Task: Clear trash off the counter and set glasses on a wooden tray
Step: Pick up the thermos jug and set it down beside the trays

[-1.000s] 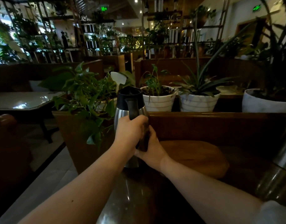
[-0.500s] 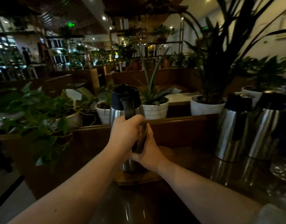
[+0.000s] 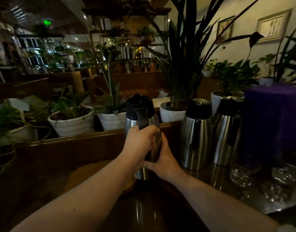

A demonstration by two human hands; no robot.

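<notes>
A steel jug (image 3: 140, 113) with a black lid and handle stands upright at the middle of the dark counter. My left hand (image 3: 138, 144) is wrapped round its black handle. My right hand (image 3: 162, 159) presses against the jug's lower body from the right. The jug's base is over the right end of a wooden tray (image 3: 87, 174), which lies flat on the counter to the left. Clear glasses (image 3: 241, 174) stand at the right on a shiny sheet, dim and hard to count.
Two more steel jugs (image 3: 196, 138) (image 3: 226, 133) stand to the right, with a tall purple box (image 3: 274, 121) beside them. White plant pots (image 3: 71, 123) line the ledge behind the counter's wooden back rail (image 3: 77, 138).
The view has swung to the right, bringing the other jugs, the purple box and the glasses into sight. Both hands have kept their grip and the jug has moved rightward off the tray's middle.
</notes>
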